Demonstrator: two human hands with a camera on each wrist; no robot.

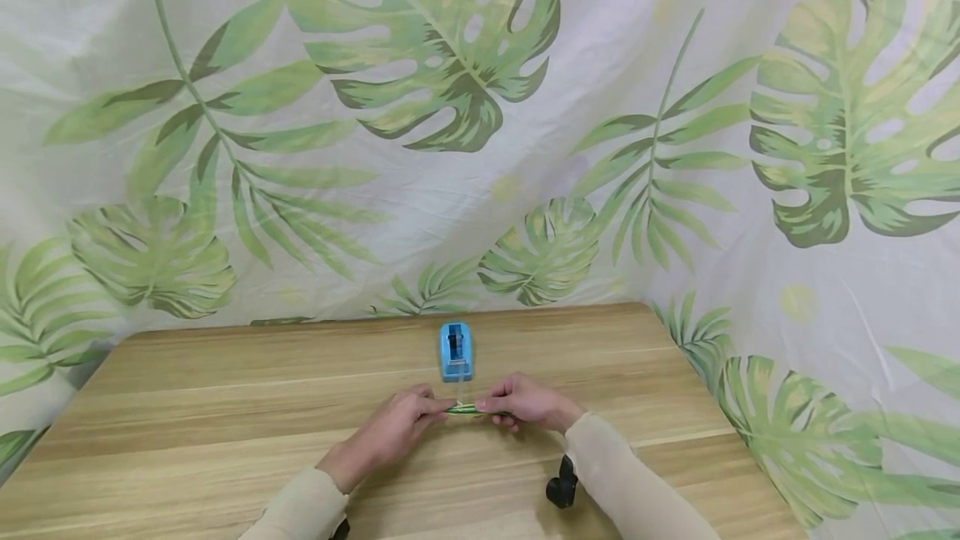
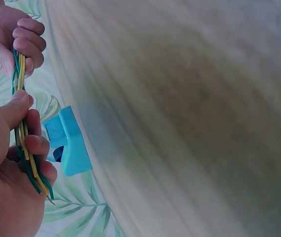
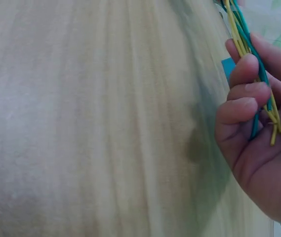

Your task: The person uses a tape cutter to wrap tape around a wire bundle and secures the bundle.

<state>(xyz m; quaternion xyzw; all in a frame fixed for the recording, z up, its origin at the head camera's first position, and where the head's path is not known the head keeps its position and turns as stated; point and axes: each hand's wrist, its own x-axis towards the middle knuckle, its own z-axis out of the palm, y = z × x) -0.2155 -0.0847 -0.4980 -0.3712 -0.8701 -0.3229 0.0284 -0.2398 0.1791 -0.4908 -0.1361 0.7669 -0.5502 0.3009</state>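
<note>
A thin bundle of green and yellow wires lies crosswise between both hands, just in front of a blue tape dispenser. My left hand pinches the bundle's left part between thumb and fingers. The right hand grips its other end, with fingers curled round the wires in the right wrist view. A clear strip of tape runs from the dispenser down to the middle of the bundle. Loose wire ends stick out past the palm in each wrist view.
The wood-grain table extends around the hands. A leaf-patterned cloth hangs behind it and along the right side. A black device hangs by the right wrist.
</note>
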